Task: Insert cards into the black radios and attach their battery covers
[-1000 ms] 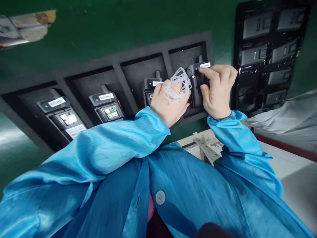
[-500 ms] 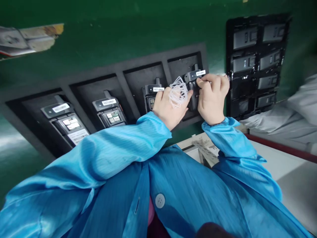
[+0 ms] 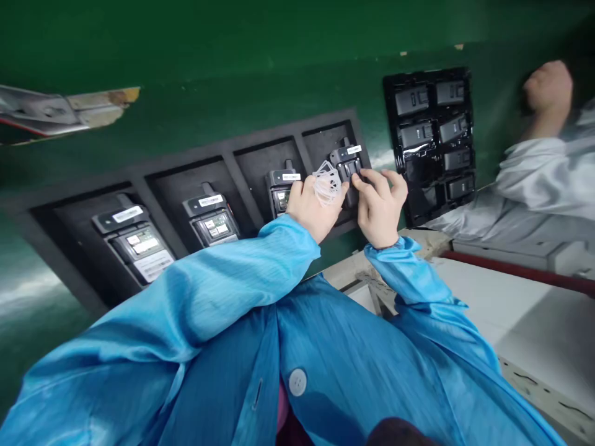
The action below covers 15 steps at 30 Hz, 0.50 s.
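A long black foam tray [image 3: 242, 147] with several pockets lies on the green table. Black handheld devices with white labels sit in its pockets. My left hand [image 3: 312, 207] is closed on a bunch of clear thin frame-shaped gaskets [image 3: 326, 182], held beside the rightmost device [image 3: 346, 166]. My right hand [image 3: 379, 207] has its fingertips pressed on the front of that device, which stands in the last pocket. Other devices [image 3: 132, 238] [image 3: 210, 218] [image 3: 279, 186] rest in the pockets to the left.
A black moulded tray [image 3: 393, 111] holding several dark covers stands to the right of the foam tray. Another person in a white coat, hand [image 3: 548, 87] raised, is at the far right. A white bench surface [image 3: 525, 310] lies below right. Papers [image 3: 60, 111] lie at far left.
The view has pulled back and swung right, bringing the other person into view. My right hand slid from the device's top edge down onto its front. My left hand still holds the gaskets.
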Each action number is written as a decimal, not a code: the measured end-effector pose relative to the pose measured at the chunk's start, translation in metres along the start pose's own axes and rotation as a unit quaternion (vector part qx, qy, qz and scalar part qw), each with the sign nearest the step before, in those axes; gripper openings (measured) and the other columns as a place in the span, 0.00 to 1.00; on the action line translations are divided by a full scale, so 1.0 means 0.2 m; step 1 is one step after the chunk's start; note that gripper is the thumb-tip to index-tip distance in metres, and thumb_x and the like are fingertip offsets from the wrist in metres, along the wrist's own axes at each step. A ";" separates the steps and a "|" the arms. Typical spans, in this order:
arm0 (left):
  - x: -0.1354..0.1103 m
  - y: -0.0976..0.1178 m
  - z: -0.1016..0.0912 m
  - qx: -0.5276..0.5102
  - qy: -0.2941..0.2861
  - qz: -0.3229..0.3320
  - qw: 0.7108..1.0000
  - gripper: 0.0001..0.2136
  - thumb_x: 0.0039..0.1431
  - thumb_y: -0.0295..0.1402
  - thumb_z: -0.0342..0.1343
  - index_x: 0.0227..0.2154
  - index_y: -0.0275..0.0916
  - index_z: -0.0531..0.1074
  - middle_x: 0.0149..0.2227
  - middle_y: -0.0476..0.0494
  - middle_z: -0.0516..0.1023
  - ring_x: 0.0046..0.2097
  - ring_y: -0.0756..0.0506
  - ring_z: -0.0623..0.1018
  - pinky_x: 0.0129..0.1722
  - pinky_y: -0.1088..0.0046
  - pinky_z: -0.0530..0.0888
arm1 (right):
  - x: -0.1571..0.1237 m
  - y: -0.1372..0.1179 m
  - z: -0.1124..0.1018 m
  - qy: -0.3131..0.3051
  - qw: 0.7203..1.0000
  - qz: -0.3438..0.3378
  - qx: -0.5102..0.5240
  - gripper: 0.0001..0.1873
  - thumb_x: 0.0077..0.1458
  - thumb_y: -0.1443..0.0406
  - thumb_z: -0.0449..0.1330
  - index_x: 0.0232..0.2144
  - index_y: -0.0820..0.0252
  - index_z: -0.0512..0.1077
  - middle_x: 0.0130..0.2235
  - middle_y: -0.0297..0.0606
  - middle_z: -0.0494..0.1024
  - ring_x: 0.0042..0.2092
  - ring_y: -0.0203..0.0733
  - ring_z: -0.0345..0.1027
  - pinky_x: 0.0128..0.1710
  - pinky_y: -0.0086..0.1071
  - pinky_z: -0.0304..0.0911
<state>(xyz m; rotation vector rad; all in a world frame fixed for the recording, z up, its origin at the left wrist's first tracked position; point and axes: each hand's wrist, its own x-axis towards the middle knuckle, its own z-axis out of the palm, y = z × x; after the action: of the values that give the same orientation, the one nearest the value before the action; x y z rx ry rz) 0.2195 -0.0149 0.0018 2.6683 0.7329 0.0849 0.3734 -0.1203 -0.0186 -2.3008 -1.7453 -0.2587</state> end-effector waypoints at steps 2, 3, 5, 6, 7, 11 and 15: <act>0.00 0.02 -0.02 0.002 -0.009 -0.006 1.000 0.23 0.67 0.36 0.46 0.64 0.45 0.61 0.58 0.33 0.69 0.55 0.33 0.68 0.50 0.55 0.65 | -0.03 -0.01 -0.01 -0.022 1.000 0.007 -0.003 0.23 0.66 0.65 0.46 0.60 0.47 0.65 0.61 0.31 0.65 0.61 0.51 0.51 0.63 0.51 0.49; 0.00 0.03 -0.04 0.002 -0.009 -0.010 1.000 0.23 0.66 0.36 0.46 0.63 0.44 0.62 0.58 0.33 0.68 0.56 0.32 0.67 0.51 0.54 0.65 | -0.03 -0.01 -0.03 -0.027 1.000 0.004 0.002 0.24 0.65 0.64 0.46 0.61 0.46 0.65 0.62 0.31 0.63 0.62 0.51 0.51 0.63 0.51 0.50; -0.02 0.04 -0.08 0.002 -0.001 -0.021 1.000 0.23 0.65 0.37 0.49 0.63 0.43 0.63 0.59 0.33 0.67 0.58 0.32 0.66 0.53 0.54 0.65 | 0.00 0.04 -0.06 -0.017 0.999 -0.005 0.029 0.22 0.65 0.64 0.48 0.59 0.45 0.67 0.62 0.30 0.62 0.61 0.50 0.52 0.62 0.48 0.52; -0.04 0.03 -0.10 0.003 0.005 -0.020 1.000 0.24 0.65 0.37 0.50 0.63 0.44 0.62 0.59 0.33 0.67 0.58 0.32 0.66 0.54 0.54 0.64 | 0.04 0.09 -0.08 -0.003 0.999 -0.003 0.047 0.20 0.66 0.63 0.49 0.57 0.45 0.68 0.61 0.31 0.63 0.61 0.48 0.53 0.62 0.47 0.52; -0.06 0.01 -0.13 0.006 0.013 -0.018 1.000 0.25 0.65 0.38 0.50 0.64 0.44 0.61 0.60 0.33 0.66 0.59 0.31 0.65 0.54 0.54 0.64 | 0.09 0.16 -0.09 0.014 0.998 0.014 0.063 0.19 0.65 0.63 0.51 0.56 0.46 0.69 0.60 0.32 0.65 0.60 0.46 0.55 0.62 0.46 0.52; -0.20 -0.13 -0.22 0.035 0.014 -0.025 0.999 0.29 0.64 0.42 0.50 0.66 0.42 0.57 0.59 0.30 0.66 0.58 0.29 0.66 0.53 0.52 0.65 | 0.37 0.52 -0.09 0.024 0.952 0.300 0.062 0.24 0.57 0.64 0.63 0.54 0.60 0.65 0.51 0.40 0.71 0.54 0.41 0.61 0.60 0.42 0.51; -0.33 -0.29 -0.23 0.053 0.004 -0.080 0.995 0.36 0.58 0.47 0.57 0.66 0.41 0.55 0.55 0.29 0.67 0.54 0.28 0.69 0.51 0.52 0.67 | 0.55 0.78 -0.05 -0.027 0.909 0.412 0.048 0.31 0.37 0.60 0.74 0.41 0.69 0.66 0.46 0.51 0.71 0.50 0.44 0.60 0.54 0.46 0.54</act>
<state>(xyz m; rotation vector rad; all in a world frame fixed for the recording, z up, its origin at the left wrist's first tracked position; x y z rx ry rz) 0.1274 0.0134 0.0258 2.6970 0.9772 0.0162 0.5533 -0.0622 0.0083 -2.7297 -0.6436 0.0549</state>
